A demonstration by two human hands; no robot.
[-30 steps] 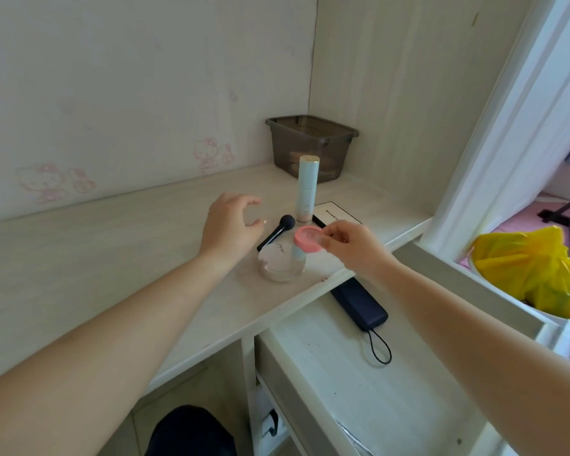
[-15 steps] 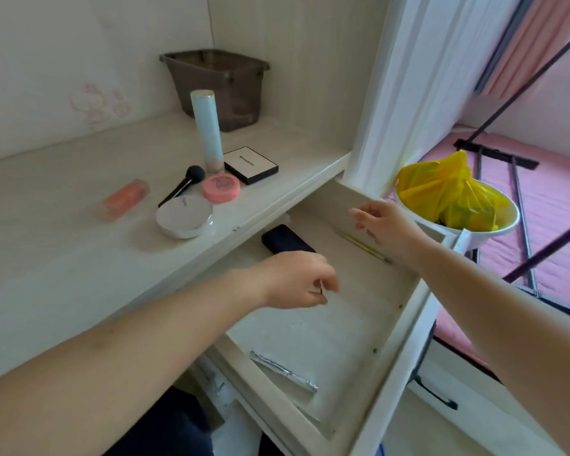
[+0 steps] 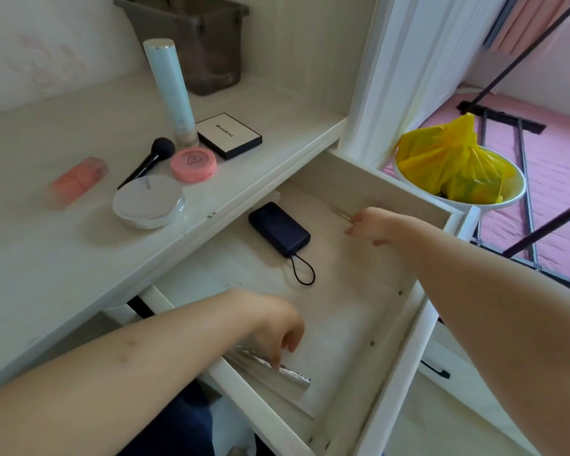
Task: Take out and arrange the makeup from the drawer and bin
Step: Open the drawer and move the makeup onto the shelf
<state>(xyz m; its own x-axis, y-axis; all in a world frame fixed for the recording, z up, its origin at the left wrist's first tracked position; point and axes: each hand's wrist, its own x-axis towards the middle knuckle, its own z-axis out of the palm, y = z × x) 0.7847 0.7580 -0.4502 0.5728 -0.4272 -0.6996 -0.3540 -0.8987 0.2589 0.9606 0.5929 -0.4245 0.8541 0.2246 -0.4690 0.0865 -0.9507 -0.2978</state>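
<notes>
Bin top cropped; silver packet partly under left hand; thin sticks blurred, possibly swabs.

A pale wood-grain bench runs along a cream wall printed with faint pink cartoon figures, meeting a light wood-grain side panel and a white post. To the right, soft daylight falls on a pink quilted floor mat, where a dark metal rack frame stands beside a white basin holding a yellow plastic bag. A pink curtain hangs at upper right.
</notes>
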